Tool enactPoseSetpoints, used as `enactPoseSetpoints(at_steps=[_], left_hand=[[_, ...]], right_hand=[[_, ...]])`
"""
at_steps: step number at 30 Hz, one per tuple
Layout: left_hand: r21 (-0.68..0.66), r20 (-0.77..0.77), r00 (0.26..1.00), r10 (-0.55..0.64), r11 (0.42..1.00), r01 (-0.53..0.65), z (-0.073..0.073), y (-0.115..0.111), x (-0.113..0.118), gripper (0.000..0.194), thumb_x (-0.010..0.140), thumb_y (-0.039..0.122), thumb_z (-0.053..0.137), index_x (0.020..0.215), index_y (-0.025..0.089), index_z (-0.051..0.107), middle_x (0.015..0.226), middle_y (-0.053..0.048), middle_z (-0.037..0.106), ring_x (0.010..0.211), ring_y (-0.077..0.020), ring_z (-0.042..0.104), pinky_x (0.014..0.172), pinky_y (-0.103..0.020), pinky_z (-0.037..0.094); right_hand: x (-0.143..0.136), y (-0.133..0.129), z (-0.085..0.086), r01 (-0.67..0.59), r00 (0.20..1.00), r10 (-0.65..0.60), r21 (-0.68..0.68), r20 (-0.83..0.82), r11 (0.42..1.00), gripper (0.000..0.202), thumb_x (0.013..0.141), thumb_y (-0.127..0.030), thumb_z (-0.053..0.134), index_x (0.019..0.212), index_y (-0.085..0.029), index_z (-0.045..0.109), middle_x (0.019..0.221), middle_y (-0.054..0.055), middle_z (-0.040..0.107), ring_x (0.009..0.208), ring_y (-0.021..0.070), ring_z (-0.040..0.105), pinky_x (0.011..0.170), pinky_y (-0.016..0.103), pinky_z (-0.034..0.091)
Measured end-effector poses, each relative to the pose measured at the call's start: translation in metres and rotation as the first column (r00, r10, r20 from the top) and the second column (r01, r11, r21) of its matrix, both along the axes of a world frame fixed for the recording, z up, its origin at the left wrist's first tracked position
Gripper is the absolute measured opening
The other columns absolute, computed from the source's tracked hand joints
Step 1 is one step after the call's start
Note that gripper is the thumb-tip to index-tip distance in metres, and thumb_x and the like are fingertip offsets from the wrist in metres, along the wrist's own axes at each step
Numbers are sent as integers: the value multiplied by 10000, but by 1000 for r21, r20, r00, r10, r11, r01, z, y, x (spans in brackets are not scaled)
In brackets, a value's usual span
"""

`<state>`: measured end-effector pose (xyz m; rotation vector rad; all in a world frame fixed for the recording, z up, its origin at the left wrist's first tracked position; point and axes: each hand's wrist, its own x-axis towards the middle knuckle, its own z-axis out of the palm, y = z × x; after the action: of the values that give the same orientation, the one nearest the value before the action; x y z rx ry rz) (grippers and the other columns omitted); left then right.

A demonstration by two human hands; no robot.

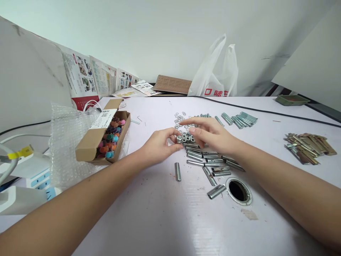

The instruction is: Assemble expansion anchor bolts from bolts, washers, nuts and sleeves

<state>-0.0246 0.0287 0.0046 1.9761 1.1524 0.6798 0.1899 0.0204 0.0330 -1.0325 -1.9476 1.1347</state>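
Observation:
My left hand (162,144) rests at the left edge of a cluster of metal nuts (188,138), thumb and index finger around a nut (179,139). Over the right side of the nuts hovers my right hand (206,131), its index finger stretched out and the thumb apart, with nothing visible in it. Small washers (179,119) are scattered just behind the nuts. Silvery metal sleeves (195,163) lie in a loose pile below and under my right hand. One sleeve (178,171) lies alone nearer to me. Part of the nut cluster is hidden by my fingers.
An open cardboard box (89,142) of colourful caps stands left, beside bubble wrap (64,142) and power strips (39,177). Bluish bolts (243,120) lie behind my right hand, yellowish metal parts (310,147) far right. A round hole (239,191) opens in the white table (160,220).

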Motion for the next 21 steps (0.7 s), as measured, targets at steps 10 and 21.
enactPoseSetpoints(at_steps=[10, 21], left_hand=[[-57, 11, 1000, 9, 998, -9, 1, -1, 1, 358, 779, 398, 700, 1082, 224, 623, 853, 38, 611, 533, -43, 430, 529, -203, 363], [-71, 30, 1000, 7, 997, -4, 0, 1, -1, 368, 763, 412, 708, 1060, 212, 628, 853, 26, 628, 551, -54, 457, 530, -206, 370]], right_hand=[[0, 1, -2, 129, 992, -128, 41, -20, 991, 542, 955, -543, 499, 635, -143, 673, 378, -39, 387, 389, 78, 360, 464, 248, 300], [-3, -1, 0, 143, 990, -144, -27, -10, 989, 652, 954, -607, 440, 540, -142, 631, 339, -12, 393, 363, 84, 371, 441, 250, 296]])
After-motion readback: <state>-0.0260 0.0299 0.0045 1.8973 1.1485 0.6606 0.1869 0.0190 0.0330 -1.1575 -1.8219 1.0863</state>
